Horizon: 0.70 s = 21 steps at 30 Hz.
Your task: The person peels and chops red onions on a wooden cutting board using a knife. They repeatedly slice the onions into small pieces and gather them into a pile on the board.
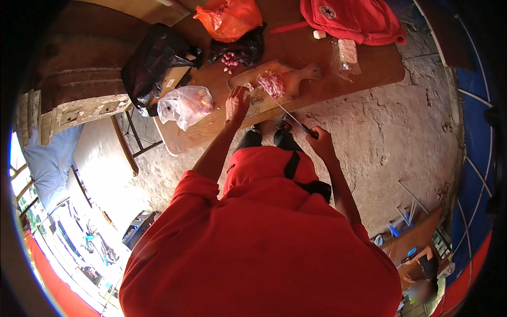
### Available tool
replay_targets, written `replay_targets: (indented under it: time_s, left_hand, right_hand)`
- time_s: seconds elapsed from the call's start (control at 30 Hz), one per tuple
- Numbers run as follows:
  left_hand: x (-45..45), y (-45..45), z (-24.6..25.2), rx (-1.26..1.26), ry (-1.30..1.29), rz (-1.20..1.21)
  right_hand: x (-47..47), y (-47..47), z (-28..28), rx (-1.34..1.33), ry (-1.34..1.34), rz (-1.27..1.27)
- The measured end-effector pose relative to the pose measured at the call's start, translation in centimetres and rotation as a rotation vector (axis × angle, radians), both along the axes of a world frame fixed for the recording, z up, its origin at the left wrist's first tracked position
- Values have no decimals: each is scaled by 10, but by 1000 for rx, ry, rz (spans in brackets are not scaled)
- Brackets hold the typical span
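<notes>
My right hand [321,142] grips the dark handle of a knife [291,115]. Its narrow blade slants up and left, the tip reaching the lower edge of a pile of sliced pinkish shallots [271,84]. That pile lies on a wooden cutting board [291,88] with a rounded handle at its right end. On the board's left side rests my left hand [237,104], fingers close together beside a few small pale pieces [249,87]; whether they pinch one is too small to tell. Whole small shallots [229,59] lie beyond the board, by a black plastic bag [251,45].
On the wooden table [372,73] are an orange plastic bag [231,20], a red backpack [352,20], a wrapped pale block [347,51] and a white chunk [319,34]. Left stand a clear bag [186,105] and a black bag [152,63] with a carton. A person [427,265] sits behind, lower right.
</notes>
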<state>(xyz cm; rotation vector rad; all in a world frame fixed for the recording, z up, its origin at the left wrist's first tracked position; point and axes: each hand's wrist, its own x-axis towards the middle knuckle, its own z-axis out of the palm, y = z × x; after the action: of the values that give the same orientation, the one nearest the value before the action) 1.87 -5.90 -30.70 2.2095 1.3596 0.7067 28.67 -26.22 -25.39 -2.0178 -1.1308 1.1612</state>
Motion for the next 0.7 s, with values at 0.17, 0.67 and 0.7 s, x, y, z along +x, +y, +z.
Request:
replay_targets:
  time_s: [0.17,0.67,0.7]
  left_hand:
    - [23,2,-6,-12,46,43]
    - [30,11,-13,154,215,25]
    - [31,11,-14,169,210,32]
  right_hand:
    - [14,-10,3,47,-4,-21]
    - [-15,44,-36,289,-14,231]
    - [-16,47,-38,277,-28,230]
